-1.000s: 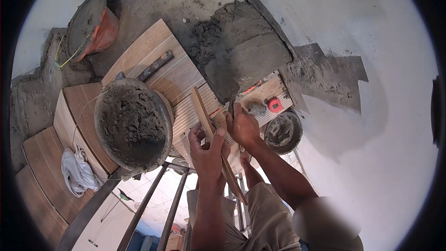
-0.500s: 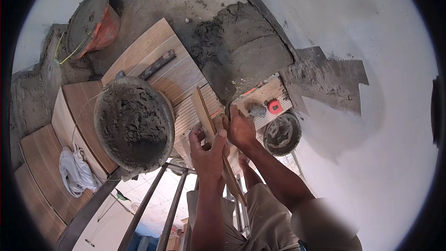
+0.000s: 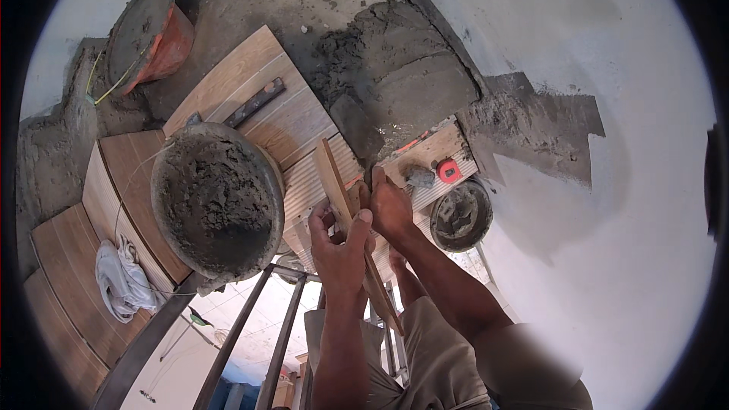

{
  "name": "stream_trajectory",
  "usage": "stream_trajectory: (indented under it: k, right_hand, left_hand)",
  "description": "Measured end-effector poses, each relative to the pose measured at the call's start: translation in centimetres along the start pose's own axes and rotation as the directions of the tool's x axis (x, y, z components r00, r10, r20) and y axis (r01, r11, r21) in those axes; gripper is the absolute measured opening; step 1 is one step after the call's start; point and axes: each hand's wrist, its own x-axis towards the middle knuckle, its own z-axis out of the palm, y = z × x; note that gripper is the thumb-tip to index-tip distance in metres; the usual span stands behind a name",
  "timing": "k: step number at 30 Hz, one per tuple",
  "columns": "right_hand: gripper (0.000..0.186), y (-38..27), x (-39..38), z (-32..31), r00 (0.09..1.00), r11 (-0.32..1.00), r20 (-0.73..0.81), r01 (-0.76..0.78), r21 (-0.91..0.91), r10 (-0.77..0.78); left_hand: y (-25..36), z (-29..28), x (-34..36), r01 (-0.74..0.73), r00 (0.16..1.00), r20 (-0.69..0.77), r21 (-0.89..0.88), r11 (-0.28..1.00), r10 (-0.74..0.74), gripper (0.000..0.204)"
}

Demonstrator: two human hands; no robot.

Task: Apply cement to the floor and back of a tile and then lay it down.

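Observation:
My left hand (image 3: 340, 247) is closed around a long narrow wooden strip (image 3: 330, 165), which slants down toward my legs. Just right of it, my right hand (image 3: 391, 205) grips what looks like a trowel (image 3: 363, 137), its blade coated in grey mortar at the edge of a wet mortar bed (image 3: 418, 80). A ribbed wood-look board (image 3: 440, 136) under that hand bears a red tape measure (image 3: 449, 170) and a grey lump (image 3: 420, 176).
Left are a large mortar tub (image 3: 216, 197), a red bucket (image 3: 167, 42), plank-patterned stair tiles (image 3: 64, 281), white cloth (image 3: 121, 281) and wire. A dark bar (image 3: 254, 102) lies on boards. A smaller bucket (image 3: 461, 215), metal railing (image 3: 277, 342) and wall (image 3: 623, 258) surround my hands.
My right hand has shifted slightly left and up, closer to the wooden strip. My left hand keeps its grip, with little movement.

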Motion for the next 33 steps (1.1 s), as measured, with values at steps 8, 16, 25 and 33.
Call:
stream_trajectory:
  k: [8, 16, 25, 33]
  right_hand:
    - [0.042, 1.4, -2.0, 0.6, 0.998, 1.0, 0.057, -0.015, 0.014, 0.014]
    - [0.04, 0.1, 0.6, -0.7, 0.998, 0.999, 0.056, -0.005, -0.042, 0.008]
    - [0.04, 3.1, -1.8, -0.1, 0.993, 0.995, -0.082, 0.093, 0.043, -0.09]
    - [0.043, 2.4, -1.1, 0.0, 1.0, 1.0, 0.03, -0.003, 0.02, 0.003]
  left_hand:
    - [-0.4, 0.0, 0.0, -0.007, 1.0, -0.003, 0.045, 0.999, 0.007, 0.068]
    - [0.0, 0.3, -0.1, 0.015, 1.0, 0.008, 0.022, 1.0, -0.016, 0.066]
    - [0.1, 0.0, 0.1, 0.005, 1.0, -0.003, 0.031, 0.999, -0.005, 0.066]
    - [-0.1, 0.1, 0.1, 0.004, 1.0, 0.007, 0.034, 0.999, -0.004, 0.067]
